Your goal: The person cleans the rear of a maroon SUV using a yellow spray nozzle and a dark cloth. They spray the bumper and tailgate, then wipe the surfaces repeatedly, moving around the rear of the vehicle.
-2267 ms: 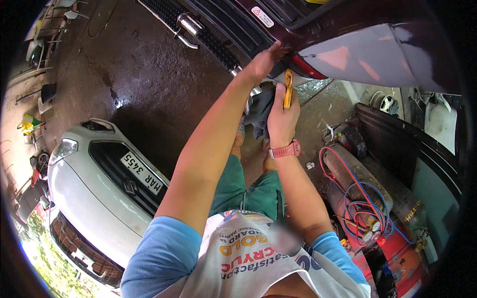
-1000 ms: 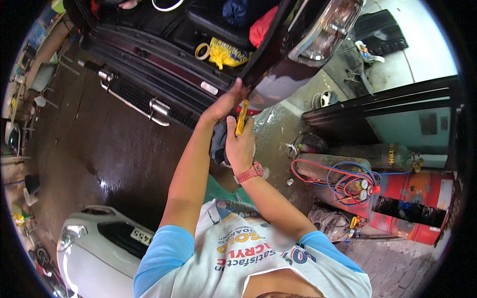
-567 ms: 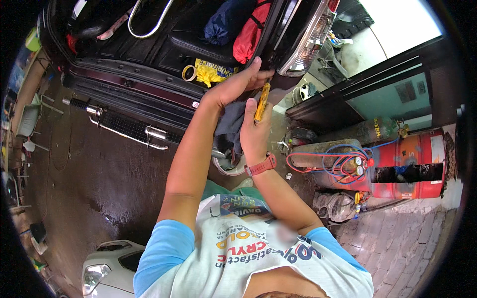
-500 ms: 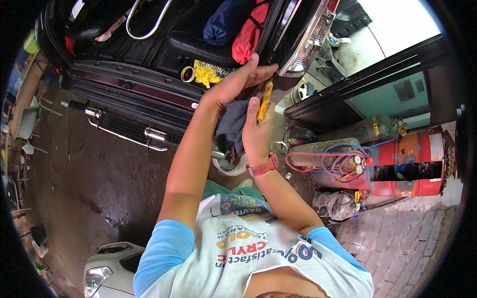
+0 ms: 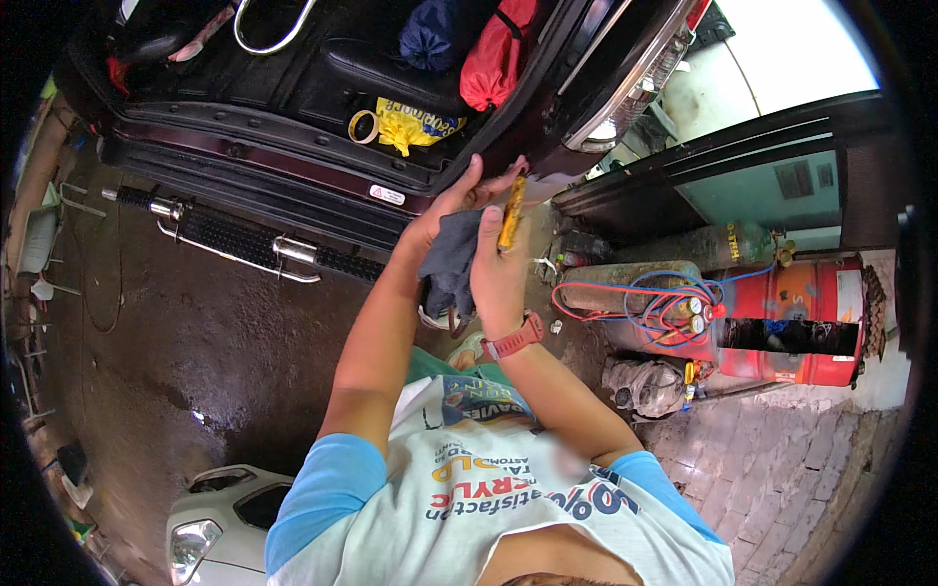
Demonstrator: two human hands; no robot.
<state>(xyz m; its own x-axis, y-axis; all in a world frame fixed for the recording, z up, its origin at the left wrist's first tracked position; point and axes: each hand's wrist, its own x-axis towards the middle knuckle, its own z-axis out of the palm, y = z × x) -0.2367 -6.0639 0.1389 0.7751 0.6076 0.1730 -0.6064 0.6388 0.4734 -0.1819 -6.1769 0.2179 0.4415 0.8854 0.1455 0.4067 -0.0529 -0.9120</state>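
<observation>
A narrow tool with a worn yellow handle (image 5: 512, 215) is gripped in my right hand (image 5: 500, 278), its thumb lying along it; its exact kind does not show. A dark grey cloth (image 5: 451, 259) hangs against that hand's left side and partly covers the palm of my left hand (image 5: 459, 200). The left hand's thumb is raised and its fingers stretch toward the dark red vehicle body (image 5: 547, 146), at the corner below the tail light. Whether the fingertips touch the panel I cannot tell. Below the cloth, a light-coloured bucket (image 5: 436, 319) is mostly hidden.
Inside the open vehicle lie a tape roll (image 5: 363, 127), a yellow plastic bag (image 5: 405, 127) and a red pouch (image 5: 493, 63). Gas cylinders (image 5: 625, 288) with coiled hoses and a red drum (image 5: 791, 303) stand at right. A black step bar (image 5: 234, 244) lies on the left.
Both hands have lowered slightly and shifted left. The cloth has come up against the left palm, and the left hand's fingers now sit farther from the tail light.
</observation>
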